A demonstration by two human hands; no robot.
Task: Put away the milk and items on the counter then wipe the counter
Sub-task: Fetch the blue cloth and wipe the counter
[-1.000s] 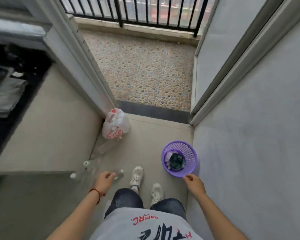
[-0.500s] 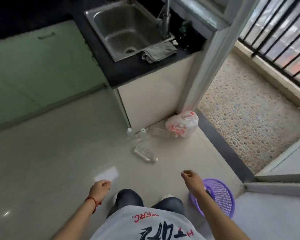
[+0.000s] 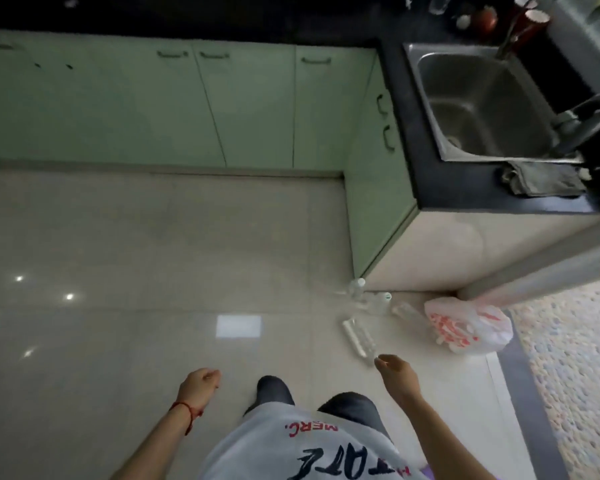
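Observation:
I stand on the tiled kitchen floor facing the black counter (image 3: 426, 174), which holds a steel sink (image 3: 482, 98). A grey cloth (image 3: 541, 180) lies crumpled on the counter beside the sink. Several small items, among them a red round one (image 3: 485, 19) and a red cup (image 3: 534, 20), stand at the counter's far end. My left hand (image 3: 200, 384) hangs low with the fingers loosely curled and nothing in it. My right hand (image 3: 395, 370) hangs in front of me with loose fingers, empty. No milk is in sight.
Pale green cabinet doors (image 3: 250, 105) run under the counter. Clear plastic bottles (image 3: 359, 336) lie on the floor by the cabinet corner, next to a white and red plastic bag (image 3: 468, 323). A pebbled balcony floor (image 3: 575, 358) lies to the right.
My view has swung left from the balcony door and purple basket to the cabinets and sink. Both hands stay empty at my sides.

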